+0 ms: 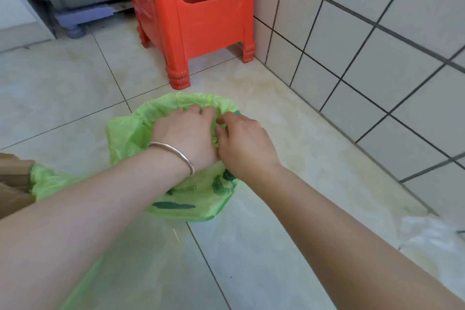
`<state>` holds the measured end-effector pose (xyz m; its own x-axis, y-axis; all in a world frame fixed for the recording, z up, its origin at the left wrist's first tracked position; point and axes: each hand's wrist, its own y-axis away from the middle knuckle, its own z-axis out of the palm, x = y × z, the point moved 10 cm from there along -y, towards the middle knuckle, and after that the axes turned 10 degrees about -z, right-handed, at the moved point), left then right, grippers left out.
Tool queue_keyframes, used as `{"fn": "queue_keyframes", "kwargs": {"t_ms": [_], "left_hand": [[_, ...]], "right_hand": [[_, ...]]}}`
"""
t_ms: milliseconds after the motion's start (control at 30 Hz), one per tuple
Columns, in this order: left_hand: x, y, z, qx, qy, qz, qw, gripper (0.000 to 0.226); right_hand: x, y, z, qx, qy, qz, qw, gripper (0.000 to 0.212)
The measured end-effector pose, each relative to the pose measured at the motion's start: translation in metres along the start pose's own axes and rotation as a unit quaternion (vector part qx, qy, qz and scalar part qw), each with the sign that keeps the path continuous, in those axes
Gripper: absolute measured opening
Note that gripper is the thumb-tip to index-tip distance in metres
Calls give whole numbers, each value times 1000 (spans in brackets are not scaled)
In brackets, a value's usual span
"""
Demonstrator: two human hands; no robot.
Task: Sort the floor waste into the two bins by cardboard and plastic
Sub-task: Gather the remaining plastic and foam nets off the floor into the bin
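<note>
Red plastic stool (201, 20) upper centre, by the tiled wall (377, 33). Green plastic bag (176, 199) mid-frame on the floor. Left hand (187, 133) pressed flat on it, fingers together; right hand (242, 145) pinching its edge. Silver bangle (176, 153) on the left wrist.

Your left hand (187, 131) covers the mouth of the green bag (173, 199), so what's inside is hidden from you. The cardboard (12, 181) is cut off at the left edge, the clear plastic (432, 241) at the right.
</note>
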<state>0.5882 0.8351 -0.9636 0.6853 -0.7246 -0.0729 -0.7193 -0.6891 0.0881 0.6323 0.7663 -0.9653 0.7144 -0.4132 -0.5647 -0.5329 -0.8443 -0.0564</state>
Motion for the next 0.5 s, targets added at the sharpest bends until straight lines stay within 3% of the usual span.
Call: {"fn": "queue_keyframes", "kwargs": {"t_ms": [100,233,400,500], "left_hand": [[74,41,-44,46,97,110,988,39],[188,103,-24,-12,115,242,963,31],[310,170,60,-174,100,305,931,36],[369,211,115,-280,53,322,903,49]], "right_hand": [[26,58,-50,91,-48,-8,995,22],[97,153,-88,129,-73,118,982,18],[213,278,-86,156,-110,302,934,20],[276,355,-63,177,-172,407,879,26]]}}
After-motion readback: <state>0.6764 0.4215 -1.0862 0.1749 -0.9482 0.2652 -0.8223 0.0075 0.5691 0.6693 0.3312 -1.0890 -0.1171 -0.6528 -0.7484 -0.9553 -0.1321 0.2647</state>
